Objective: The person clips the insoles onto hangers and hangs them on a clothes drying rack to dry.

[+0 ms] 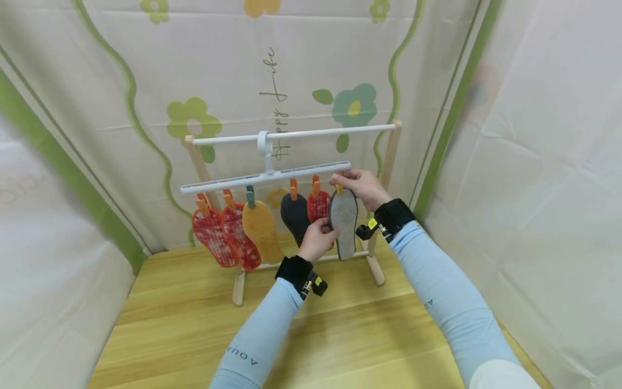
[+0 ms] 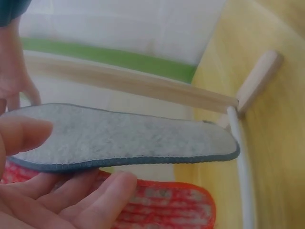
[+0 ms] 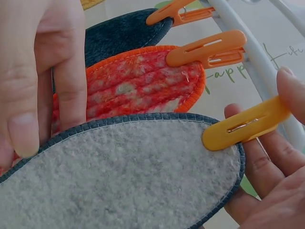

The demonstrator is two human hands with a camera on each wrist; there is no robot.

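A grey felt insole [image 1: 343,221] [image 2: 124,136] [image 3: 119,176] with a dark blue edge hangs at the right end of a white clip hanger bar [image 1: 264,177]. My left hand [image 1: 318,239] pinches the insole's left edge between thumb [image 2: 21,133] and fingers. Higher up, my right hand [image 1: 360,186] pinches the yellow-orange peg [image 3: 245,124] [image 1: 339,189] that sits on the insole's top. Behind it hang a red insole [image 3: 138,83] [image 1: 318,205] and a dark insole [image 1: 294,215] on orange pegs.
The hanger hooks onto a white rail [image 1: 296,133] of a small wooden-legged rack [image 1: 389,162] on a wooden table [image 1: 194,324]. Two red insoles [image 1: 223,237] and a yellow one [image 1: 262,229] hang further left. Printed sheeting [image 1: 121,81] surrounds the table closely.
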